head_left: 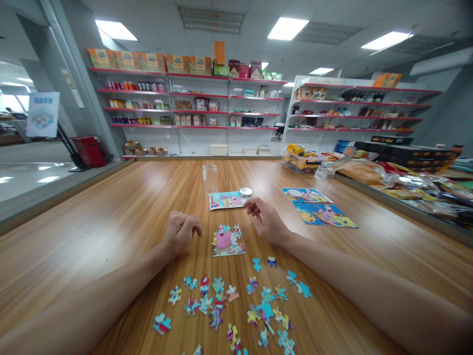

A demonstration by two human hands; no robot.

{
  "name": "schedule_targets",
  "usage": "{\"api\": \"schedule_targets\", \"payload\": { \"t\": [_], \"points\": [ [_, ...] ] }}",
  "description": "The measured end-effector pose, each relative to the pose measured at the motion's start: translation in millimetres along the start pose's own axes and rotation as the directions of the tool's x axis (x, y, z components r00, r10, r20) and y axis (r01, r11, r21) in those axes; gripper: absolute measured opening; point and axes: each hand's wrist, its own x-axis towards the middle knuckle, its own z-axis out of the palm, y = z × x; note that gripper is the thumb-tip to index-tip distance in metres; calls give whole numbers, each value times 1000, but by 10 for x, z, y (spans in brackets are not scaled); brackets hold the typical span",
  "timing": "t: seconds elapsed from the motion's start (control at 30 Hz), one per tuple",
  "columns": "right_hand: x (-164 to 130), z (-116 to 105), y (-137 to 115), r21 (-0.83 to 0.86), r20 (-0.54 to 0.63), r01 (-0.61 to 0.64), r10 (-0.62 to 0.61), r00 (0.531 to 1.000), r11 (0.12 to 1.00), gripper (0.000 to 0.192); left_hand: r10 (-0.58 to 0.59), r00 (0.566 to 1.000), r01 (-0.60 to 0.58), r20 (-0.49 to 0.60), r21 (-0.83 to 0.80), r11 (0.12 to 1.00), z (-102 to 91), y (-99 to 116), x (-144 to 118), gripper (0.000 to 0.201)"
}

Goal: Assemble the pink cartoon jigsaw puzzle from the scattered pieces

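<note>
**Two bare hands flank a half-built puzzle**

Two forearms reach out over a long wooden desk [111, 212], and both hands rest on it with nothing in them. The left hand [181, 232] is loosely curled, fingers bent inward, just to the left of the joined puzzle section [228, 241]. The right hand [266, 221] lies just beside that section on its right, fingers half bent and spread a little; its fingertips come close to the small white cap [246, 192], though contact cannot be made out.

The joined section, pink in the middle, lies flat between the two hands. Nearer the person, loose puzzle pieces [236, 305] are scattered across the desk between the forearms, mostly blue, pink and yellow, well apart from one another in places and bunched in others.

Beyond the hands lies a picture card [226, 200], with a clear jar [210, 178] standing upright behind it. Two more picture sheets [321, 212] lie flat farther right. Store shelves [192, 106] of packaged goods line the back wall.
</note>
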Motion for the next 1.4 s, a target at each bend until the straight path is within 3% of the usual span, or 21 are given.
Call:
{"api": "schedule_targets", "payload": {
  "t": [0.13,0.2,0.3,0.43,0.53,0.67,0.93,1.2,1.3,1.4],
  "points": [
    [-2,-7,-85,-46,3,100,-100,995,994,45,40,998,-43,-56,-52,998,-11,66,21,46],
    [-2,-18,-116,-43,36,130,-129,991,991,49,73,997,-73,-15,-17,997,-23,120,56,43],
    [1,-34,-121,-59,142,143,-133,981,988,56,154,977,-163,146,50,985,-31,175,111,53],
    [11,-32,-82,-110,239,119,-90,967,987,60,207,886,-285,416,134,949,-11,196,138,59],
    [13,-23,-80,-114,237,143,-113,965,983,64,186,834,-329,520,199,923,9,201,125,63],
    [8,-25,-114,-107,218,166,-140,966,980,60,143,821,-327,553,249,911,23,199,117,66],
    [9,-49,-87,-104,168,192,-173,970,976,32,118,808,-309,578,245,919,85,174,136,71],
    [4,-47,-52,-87,174,219,-201,964,972,48,99,824,-277,559,244,929,76,193,153,74],
    [1,-47,-53,-80,196,209,-190,962,975,57,111,807,-292,580,229,928,91,196,167,76],
    [-9,-54,-82,-77,230,192,-170,958,978,49,98,790,-302,605,244,921,111,191,160,78]
  ]
}}
